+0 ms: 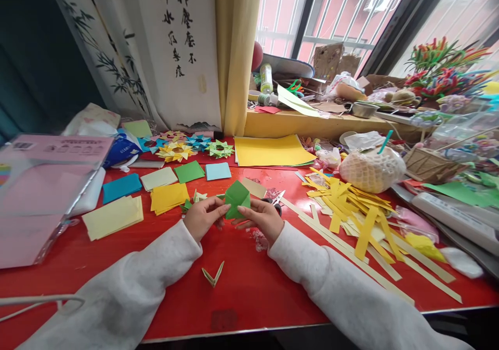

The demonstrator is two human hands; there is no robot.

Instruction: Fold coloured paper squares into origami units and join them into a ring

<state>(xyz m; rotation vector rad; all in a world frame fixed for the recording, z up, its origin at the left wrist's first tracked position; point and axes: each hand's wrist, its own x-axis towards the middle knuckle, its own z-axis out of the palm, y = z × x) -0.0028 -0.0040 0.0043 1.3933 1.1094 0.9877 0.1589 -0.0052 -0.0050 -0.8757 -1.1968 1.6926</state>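
Note:
A small piece of green folded paper with a pointed top is held up above the red table between both hands. My left hand pinches its lower left edge with thumb and fingers. My right hand grips the lower right side, thumb on the front face. Behind the right hand lie scissors, their handles partly hidden. Close behind my left hand are small green and cream folded pieces, partly covered. Nearer the front edge, a V-shaped cream folded paper piece rests on the table.
Stacks of coloured paper, including yellow sheets and cream sheets, lie left. Folded paper stars stand behind. Yellow and cream strips spread across the right, near a netted bag and a power strip. A pink packet is far left.

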